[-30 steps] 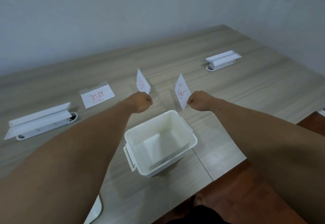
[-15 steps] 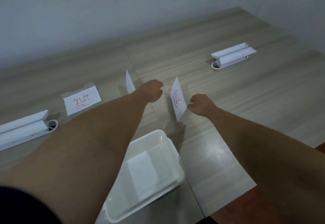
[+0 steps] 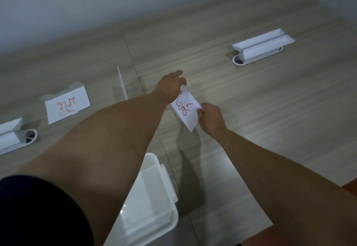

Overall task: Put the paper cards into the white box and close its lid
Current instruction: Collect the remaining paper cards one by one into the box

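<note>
I see both hands on one paper card (image 3: 186,110) above the wooden table (image 3: 251,100). The left hand (image 3: 171,86) pinches the card's far upper corner with its fingers closed on the edge. The right hand (image 3: 211,119) grips the card's near right edge, thumb and fingers closed on the paper. The card is tilted, its face with red handwriting turned toward the camera, and its lowest corner is just above or touching the table (I cannot tell which).

A second card (image 3: 122,83) stands upright on the table to the left of the left hand, seen edge-on as a thin white strip. It is near the seam between two table panels and apart from both hands.

A third card (image 3: 67,104), folded into a tent and marked with red handwriting, rests on the table further left, well apart from the hands.

The white box (image 3: 152,207) sits at the near edge of the table, below the left forearm, which covers its left part. The box is open; its interior is visible, and I cannot tell from this view where its lid is.

Two white cable trays are fixed in the table: one (image 3: 262,45) at far right, one (image 3: 13,135) at the left edge of the view. A dark sleeve (image 3: 38,213) covers the left upper arm.
</note>
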The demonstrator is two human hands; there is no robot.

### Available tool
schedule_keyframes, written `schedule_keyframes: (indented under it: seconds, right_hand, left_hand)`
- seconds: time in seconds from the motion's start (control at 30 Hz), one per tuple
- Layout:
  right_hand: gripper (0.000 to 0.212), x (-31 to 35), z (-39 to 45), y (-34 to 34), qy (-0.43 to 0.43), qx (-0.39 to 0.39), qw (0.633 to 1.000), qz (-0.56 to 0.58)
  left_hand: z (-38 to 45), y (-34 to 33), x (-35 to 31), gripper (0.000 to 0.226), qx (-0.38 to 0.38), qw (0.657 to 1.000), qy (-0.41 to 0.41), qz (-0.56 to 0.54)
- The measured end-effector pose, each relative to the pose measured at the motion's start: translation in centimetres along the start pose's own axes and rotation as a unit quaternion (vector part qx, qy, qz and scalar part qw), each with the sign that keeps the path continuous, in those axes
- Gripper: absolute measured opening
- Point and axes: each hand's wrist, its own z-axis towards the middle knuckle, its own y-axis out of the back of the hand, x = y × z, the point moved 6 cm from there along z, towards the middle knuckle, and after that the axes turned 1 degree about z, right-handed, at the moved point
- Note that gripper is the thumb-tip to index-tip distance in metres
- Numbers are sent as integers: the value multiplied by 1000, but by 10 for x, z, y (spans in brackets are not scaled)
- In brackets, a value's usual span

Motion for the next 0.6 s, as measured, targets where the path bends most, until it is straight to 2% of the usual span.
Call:
schedule_keyframes:
  seconds: [0.1, 0.27, 0.6]
  right_hand:
    - [24, -8, 4, 26, 17, -61, 998, 19]
    - [19, 8, 4, 57, 42, -66, 994, 73]
    - [18, 86, -90, 79, 79, -111, 963, 234]
  left_hand:
    - [-4, 20, 2, 29, -31, 997, 43, -63]
    - [-40, 62, 10, 25, -45, 984, 101, -139]
    - [-200, 146, 15, 23, -138, 971, 83, -174]
